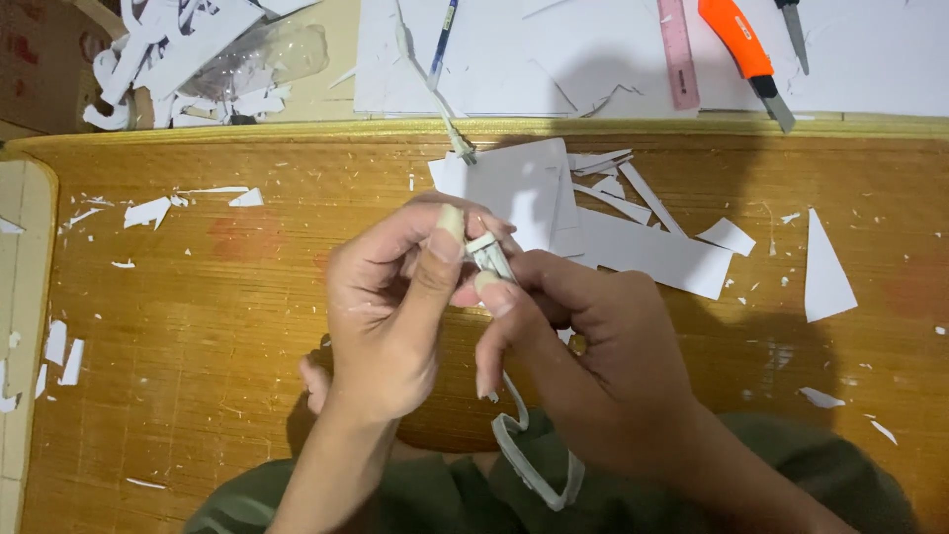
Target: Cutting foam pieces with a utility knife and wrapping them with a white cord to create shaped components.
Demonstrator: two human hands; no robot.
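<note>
Both hands meet over the wooden table [217,326] and pinch one small folded piece of white card [486,252]. My left hand [390,316] presses its thumb on the top of the piece. My right hand [583,366] grips it from the right with thumb and fingers. A long bent strip of the same white card [529,460] hangs down from the hands toward my lap. Just behind the hands lie white card sheets and offcuts [554,203].
At the back, on white sheets, are an orange utility knife [746,54], a pink ruler [678,54], a pen [442,44] and another blade [794,35]. A white triangle offcut [825,272] lies at right. Cut white shapes [178,59] are piled at back left. Small scraps dot the table.
</note>
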